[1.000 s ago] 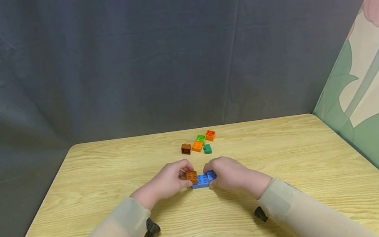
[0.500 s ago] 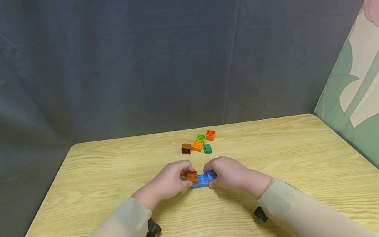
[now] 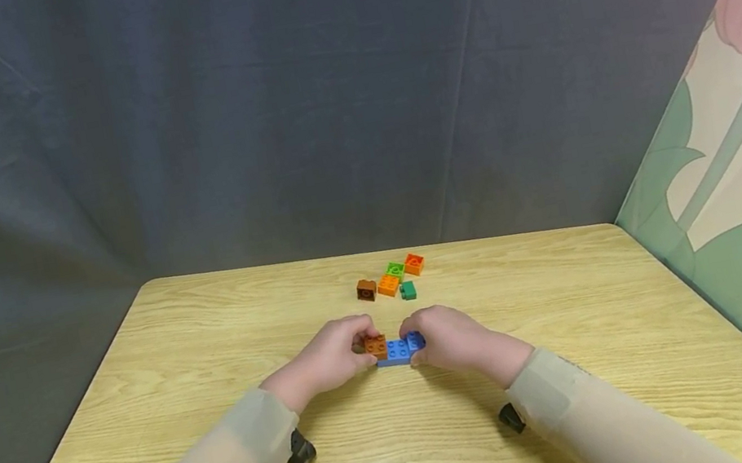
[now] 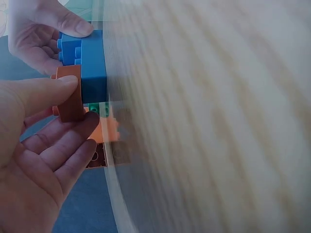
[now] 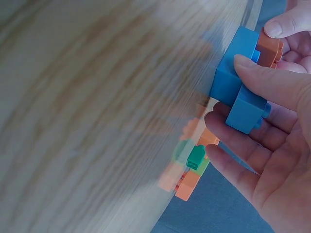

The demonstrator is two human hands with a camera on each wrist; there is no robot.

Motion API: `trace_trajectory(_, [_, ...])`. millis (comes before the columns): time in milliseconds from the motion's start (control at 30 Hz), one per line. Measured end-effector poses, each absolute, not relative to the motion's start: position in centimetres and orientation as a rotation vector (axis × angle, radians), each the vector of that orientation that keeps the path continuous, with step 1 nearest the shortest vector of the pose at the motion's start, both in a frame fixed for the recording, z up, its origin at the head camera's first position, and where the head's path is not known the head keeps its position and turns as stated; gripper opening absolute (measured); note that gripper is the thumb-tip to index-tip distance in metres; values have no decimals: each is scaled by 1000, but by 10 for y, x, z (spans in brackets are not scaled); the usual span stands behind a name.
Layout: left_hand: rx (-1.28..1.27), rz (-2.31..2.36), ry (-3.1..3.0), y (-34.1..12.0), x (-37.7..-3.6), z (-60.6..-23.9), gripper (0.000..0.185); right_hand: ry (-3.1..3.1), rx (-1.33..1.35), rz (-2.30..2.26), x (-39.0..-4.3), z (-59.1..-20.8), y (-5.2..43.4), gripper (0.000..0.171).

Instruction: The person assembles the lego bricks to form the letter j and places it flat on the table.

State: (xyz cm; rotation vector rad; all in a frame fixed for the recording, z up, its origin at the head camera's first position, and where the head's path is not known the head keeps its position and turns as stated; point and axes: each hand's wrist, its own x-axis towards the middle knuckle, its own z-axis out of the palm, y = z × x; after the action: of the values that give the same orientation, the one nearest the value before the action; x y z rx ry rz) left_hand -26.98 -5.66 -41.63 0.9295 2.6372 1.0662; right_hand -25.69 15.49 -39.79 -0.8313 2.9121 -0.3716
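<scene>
A flat blue brick lies on the wooden table at its middle. My right hand grips its right end, thumb on one side and fingers on the other. My left hand pinches a small brown brick and holds it on the blue brick's left end. In the left wrist view the brown brick sits against the blue brick between my thumb and fingers.
Several loose bricks lie farther back: a dark brown one, an orange one, a light green one, a red-orange one and a dark green one. A grey curtain hangs behind the table.
The brown brick has sunk slightly onto the left end of the blue brick. Both hands have kept their places.
</scene>
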Motion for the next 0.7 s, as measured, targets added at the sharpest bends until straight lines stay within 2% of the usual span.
trace_trajectory(233, [936,1011,2667,-54,-269,-412,24,2912,-843,-387,-258,-398,157,32])
trace_trajectory(400, [955,776,2784,-46,-266,-403,24,2917,-833,-387,-259,-398,157,31])
trace_trajectory(600, [1031,567,2879,-33,-267,-403,33,2917,-854,-392,-259,-400,156,30])
trace_trajectory(700, [1078,559,2868,-27,-268,-406,25,2916,-864,-408,-258,-400,156,30])
